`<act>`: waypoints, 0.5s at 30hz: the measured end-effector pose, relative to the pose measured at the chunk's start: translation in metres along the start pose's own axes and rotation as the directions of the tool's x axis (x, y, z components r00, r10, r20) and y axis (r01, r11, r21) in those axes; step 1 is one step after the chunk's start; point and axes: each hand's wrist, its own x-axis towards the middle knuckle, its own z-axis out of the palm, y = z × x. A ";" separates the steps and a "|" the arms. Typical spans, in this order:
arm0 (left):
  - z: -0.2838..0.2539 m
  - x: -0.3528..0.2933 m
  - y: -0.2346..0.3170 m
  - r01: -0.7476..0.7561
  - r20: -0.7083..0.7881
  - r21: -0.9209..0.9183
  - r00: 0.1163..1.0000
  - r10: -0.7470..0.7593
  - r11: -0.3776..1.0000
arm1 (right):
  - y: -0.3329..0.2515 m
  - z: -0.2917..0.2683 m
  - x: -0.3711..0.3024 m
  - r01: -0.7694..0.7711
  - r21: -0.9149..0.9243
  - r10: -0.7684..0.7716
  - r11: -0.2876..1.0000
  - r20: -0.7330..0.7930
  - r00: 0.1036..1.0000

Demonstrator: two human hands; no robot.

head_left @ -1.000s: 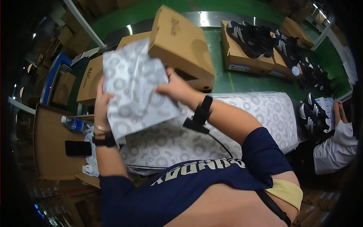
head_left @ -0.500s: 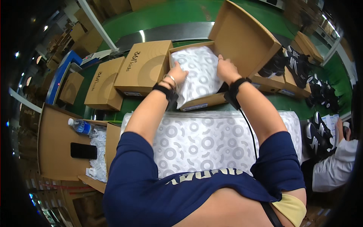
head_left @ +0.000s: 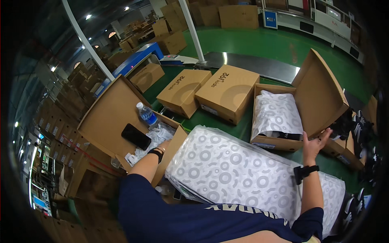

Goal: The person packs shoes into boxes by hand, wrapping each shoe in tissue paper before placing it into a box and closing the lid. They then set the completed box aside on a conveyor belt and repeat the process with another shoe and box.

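Observation:
My left hand [head_left: 163, 146] reaches into an open cardboard box [head_left: 172, 152] filled with small white packets [head_left: 159, 135]. Its fingers are mostly hidden among the packets and behind the box wall, so its grip does not show. My right hand [head_left: 314, 146] is open, thumb and fingers apart, by the front right corner of an open brown shoebox [head_left: 277, 143]. In that shoebox lies a bundle wrapped in white patterned tissue paper [head_left: 277, 113], a dark strip showing at its near edge. The shoebox's lid [head_left: 320, 83] stands raised on the right.
A stack of patterned tissue sheets [head_left: 227, 164] lies before me. A water bottle [head_left: 146, 114] and a black phone [head_left: 136, 136] rest at the packet box. Closed shoeboxes [head_left: 229, 91] stand farther back on the green conveyor. Black shoes [head_left: 356, 125] are at the right.
My left hand has left the wrapped bundle and gone into the packet box. My right hand has come off the bundle to the shoebox's near right corner. The view has swung left.

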 end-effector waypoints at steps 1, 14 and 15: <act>-0.026 -0.013 0.011 -0.002 -0.008 -0.008 1.000 0.002 1.000 | 0.008 0.006 -0.003 0.011 0.002 -0.011 1.000 -0.003 1.000; -0.147 0.063 0.298 -0.219 -0.090 -0.590 0.974 0.206 0.777 | -0.030 0.010 0.001 -0.449 -0.159 0.463 0.880 0.505 0.728; -0.119 0.049 0.348 -0.144 -0.014 -0.717 0.981 0.192 0.682 | -0.049 0.003 0.000 -0.366 -0.273 0.456 0.890 0.550 0.699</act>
